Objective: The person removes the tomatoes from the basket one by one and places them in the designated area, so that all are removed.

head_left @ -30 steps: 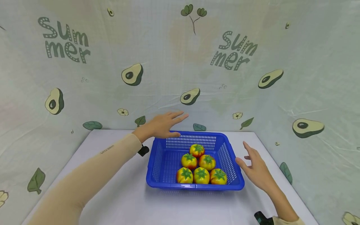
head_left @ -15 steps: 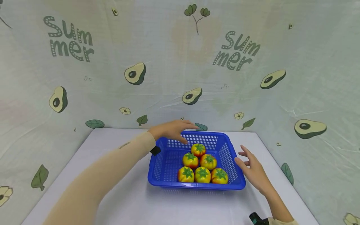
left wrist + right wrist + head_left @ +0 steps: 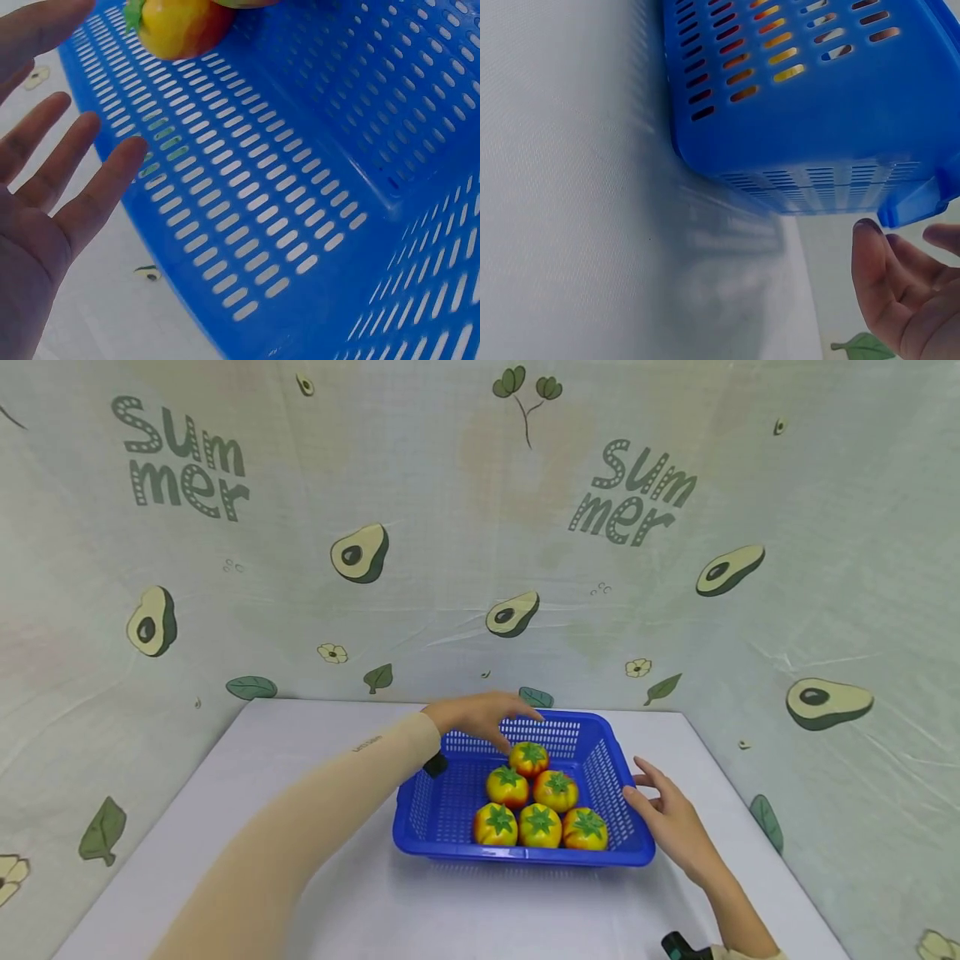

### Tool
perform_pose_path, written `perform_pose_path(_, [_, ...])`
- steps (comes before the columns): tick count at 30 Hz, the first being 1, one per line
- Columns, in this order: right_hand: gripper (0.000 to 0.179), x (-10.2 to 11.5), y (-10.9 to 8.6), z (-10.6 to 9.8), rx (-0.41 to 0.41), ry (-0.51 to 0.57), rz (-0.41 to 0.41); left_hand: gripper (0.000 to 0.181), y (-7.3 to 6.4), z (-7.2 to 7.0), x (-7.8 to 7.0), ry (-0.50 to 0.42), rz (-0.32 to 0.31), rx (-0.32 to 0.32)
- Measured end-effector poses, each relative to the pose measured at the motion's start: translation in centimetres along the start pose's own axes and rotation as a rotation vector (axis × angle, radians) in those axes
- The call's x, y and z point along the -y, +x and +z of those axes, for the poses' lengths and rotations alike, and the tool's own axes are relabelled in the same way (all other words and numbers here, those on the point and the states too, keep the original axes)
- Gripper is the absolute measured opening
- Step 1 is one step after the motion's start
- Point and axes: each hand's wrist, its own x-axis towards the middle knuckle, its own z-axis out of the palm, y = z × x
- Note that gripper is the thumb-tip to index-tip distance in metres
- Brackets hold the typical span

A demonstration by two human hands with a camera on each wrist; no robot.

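The left hand [image 3: 483, 714] is hovering over the back of a blue, rectangular, slotted plastic basket [image 3: 521, 857], fingers spread wide around nothing, thumb near the rearmost of six round, yellow-red fruits with green star-shaped tops [image 3: 540, 827]. These are clustering inside, toward the right, perhaps bracing one another. The right hand [image 3: 672, 827], loosely parted and gripping nothing, is hanging beside the right rim, probably keeping it within reach.

- Head view: bright, soft, even light; the lettering on the printed cloth [image 3: 420, 460] reads clearly.
- A faint, soft-edged shadow falls on the table [image 3: 450, 918] at the near side of the blue basket [image 3: 521, 855]; its front rim carries a small glint.
- Left wrist view: dimmer, with the left hand [image 3: 37, 232] shaded and slightly soft.
- Right wrist view: also dim; pale streaks break the basket's shadow.
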Motion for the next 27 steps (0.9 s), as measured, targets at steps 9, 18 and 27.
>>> perform_pose_path(9, [0.074,0.2,-0.3,-0.2,0.043,0.015,0.037,0.072,1.1,1.0,-0.1,0.059,0.017,0.085])
perform_pose_path(18, [0.071,0.1,-0.4,-0.2,0.072,0.050,0.048,0.076,2.6,1.7,0.3,0.073,0.025,0.104])
perform_pose_path(27, [0.064,-0.1,-0.5,-0.1,0.075,0.085,0.028,0.076,3.3,2.0,-0.3,0.114,0.039,0.141])
